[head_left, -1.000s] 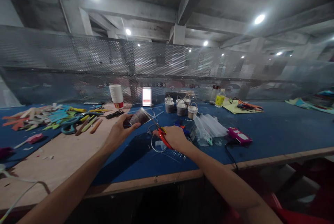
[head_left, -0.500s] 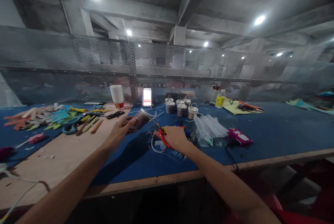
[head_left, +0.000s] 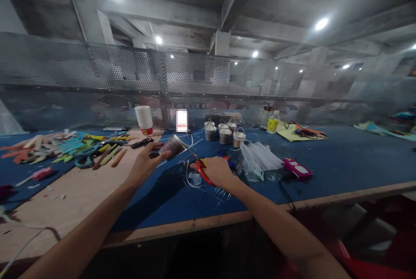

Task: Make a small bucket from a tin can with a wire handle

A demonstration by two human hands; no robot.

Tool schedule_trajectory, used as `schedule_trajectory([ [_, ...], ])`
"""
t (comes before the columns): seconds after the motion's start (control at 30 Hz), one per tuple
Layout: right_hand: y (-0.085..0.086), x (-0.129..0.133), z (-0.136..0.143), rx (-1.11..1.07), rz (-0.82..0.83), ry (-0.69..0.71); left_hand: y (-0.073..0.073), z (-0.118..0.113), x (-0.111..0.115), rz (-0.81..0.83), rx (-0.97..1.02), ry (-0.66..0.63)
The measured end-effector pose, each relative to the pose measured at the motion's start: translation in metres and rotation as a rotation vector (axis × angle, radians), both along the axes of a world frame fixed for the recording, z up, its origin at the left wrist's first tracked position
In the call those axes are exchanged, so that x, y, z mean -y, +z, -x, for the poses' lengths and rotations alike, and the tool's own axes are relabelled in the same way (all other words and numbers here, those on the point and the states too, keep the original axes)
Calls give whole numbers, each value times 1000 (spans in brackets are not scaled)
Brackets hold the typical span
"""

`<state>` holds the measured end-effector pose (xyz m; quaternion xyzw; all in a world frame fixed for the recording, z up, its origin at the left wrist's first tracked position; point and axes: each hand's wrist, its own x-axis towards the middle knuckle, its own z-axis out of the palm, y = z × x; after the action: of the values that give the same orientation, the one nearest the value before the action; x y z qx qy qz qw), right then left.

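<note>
My left hand (head_left: 147, 157) is wrapped round a small greyish-brown cup (head_left: 170, 147) with a white rim, tilted on its side toward the right. A loop of white cord hangs near its rim. My right hand (head_left: 216, 170) grips red-handled scissors (head_left: 203, 172), whose blades point up and left to the cup's rim. Whether the blades touch the rim or the cord cannot be made out. Behind my hands, several small cups with handles (head_left: 225, 134) stand upright. White cord (head_left: 191, 183) and clear plastic scraps lie below the scissors.
A paper cup stack (head_left: 144, 119) and a lit screen (head_left: 182, 121) stand at the back. Felt strips (head_left: 42, 144) and blue scissors (head_left: 85, 157) lie left. Plastic bags (head_left: 261, 160), a magenta device (head_left: 297, 169) and a yellow bottle (head_left: 273, 123) are right.
The view has shifted slightly. The cup in my left hand is turned a little, its rim still near the scissor blades. Both hands keep their holds.
</note>
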<state>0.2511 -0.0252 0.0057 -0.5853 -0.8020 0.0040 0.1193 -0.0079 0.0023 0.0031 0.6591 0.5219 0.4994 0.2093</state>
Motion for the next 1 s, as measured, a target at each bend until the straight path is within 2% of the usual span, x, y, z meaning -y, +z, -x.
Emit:
schedule_trajectory([
  [0.3,-3,-1,1,-57,9,-6,-8,-4,-3,-82,-45,-38],
  [0.47,-3,-2,-1,-37,-6,12,-4,-7,0,-46,-32,12],
  [0.57,-2,-3,-1,-21,-20,7,-1,-8,1,35,-11,53],
  [0.73,-2,-3,1,-16,0,-34,-5,-7,-1,142,102,-91],
  [1.0,-7,-3,2,-41,-16,-14,-4,-8,2,32,-143,30],
])
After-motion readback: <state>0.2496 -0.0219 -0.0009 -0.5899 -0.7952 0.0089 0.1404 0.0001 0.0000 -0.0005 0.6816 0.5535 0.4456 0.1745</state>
